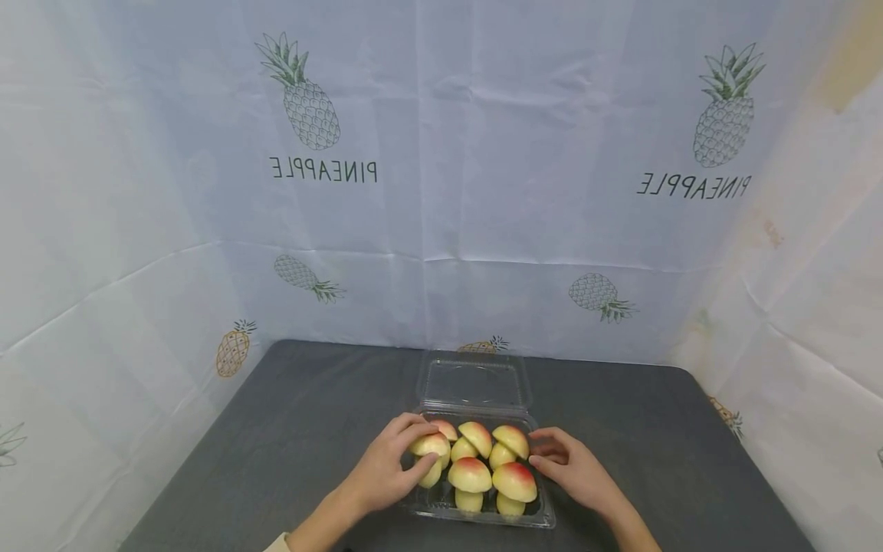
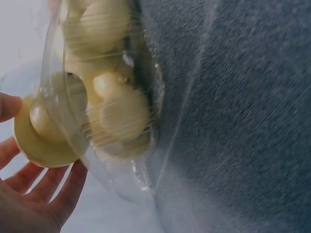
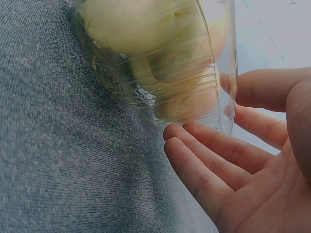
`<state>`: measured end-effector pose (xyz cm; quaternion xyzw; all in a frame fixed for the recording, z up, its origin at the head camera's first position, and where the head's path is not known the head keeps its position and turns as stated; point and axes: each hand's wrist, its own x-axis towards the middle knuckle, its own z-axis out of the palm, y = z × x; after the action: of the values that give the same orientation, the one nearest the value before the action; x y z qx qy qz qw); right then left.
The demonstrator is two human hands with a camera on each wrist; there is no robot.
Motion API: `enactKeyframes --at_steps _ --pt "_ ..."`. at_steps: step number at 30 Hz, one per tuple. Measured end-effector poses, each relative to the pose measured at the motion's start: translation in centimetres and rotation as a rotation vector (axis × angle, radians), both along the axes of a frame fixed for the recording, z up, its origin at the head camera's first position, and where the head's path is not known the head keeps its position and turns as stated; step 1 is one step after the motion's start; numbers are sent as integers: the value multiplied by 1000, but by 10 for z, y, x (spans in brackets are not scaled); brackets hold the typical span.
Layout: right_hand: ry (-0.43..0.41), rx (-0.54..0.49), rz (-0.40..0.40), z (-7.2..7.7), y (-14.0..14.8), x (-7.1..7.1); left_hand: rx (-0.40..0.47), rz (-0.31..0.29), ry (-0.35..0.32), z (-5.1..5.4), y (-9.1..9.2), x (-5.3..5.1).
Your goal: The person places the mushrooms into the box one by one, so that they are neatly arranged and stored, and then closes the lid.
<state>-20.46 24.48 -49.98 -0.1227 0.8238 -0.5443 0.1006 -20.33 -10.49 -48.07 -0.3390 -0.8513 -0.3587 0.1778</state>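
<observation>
A clear plastic clamshell box (image 1: 476, 520) lies open and holds several yellow toy-like mushrooms with red-tinged caps. My left hand (image 1: 386, 464) grips the cap of the front-left mushroom (image 1: 429, 445). In the left wrist view, thumb and fingers curve round this mushroom's cap (image 2: 46, 153), which stands above the box rim. My right hand (image 1: 571, 468) is at the box's right side, fingers loosely bent beside the back-right mushroom (image 1: 512, 441). In the right wrist view, the right fingers (image 3: 209, 174) are close against the ribbed box wall (image 3: 194, 85); whether they press it I cannot tell.
The transparent lid (image 1: 474, 381) is folded back toward the rear of the dark grey table (image 1: 331, 406). Behind and on both sides hangs a pale cloth (image 1: 510, 192) printed with pineapples and mirrored lettering.
</observation>
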Motion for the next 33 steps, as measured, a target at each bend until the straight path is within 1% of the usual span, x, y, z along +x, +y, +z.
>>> enactKeyframes --at_steps 7,11,13,17,19,21,24,26,29,33 --pt "0 6 -2 -2 0 -2 -48 11 28 -7 2 4" --pt "-4 1 -7 -3 1 -3 -68 2 18 -9 2 5" --pt "-4 1 -8 -2 1 -3 -77 -7 1 -8 2 6" --pt "-6 0 -6 -2 0 -3 -120 -25 -22 -9 0 8" --pt "-9 -2 -5 -2 0 -2 -145 -40 3 -11 -2 9" --pt "-11 -2 -5 -2 0 -2 -164 -56 41 -13 -3 9" --pt "-13 -3 -4 -1 0 -2 -168 -71 91 -15 -4 10" --pt "-14 -1 -4 -1 0 -2 -159 -74 97 -16 -4 10" --pt "-13 3 -6 -2 0 -2 -146 -70 96 -14 -4 10" --pt "-3 16 -11 -1 0 -1 -110 -68 55 -9 -5 9"
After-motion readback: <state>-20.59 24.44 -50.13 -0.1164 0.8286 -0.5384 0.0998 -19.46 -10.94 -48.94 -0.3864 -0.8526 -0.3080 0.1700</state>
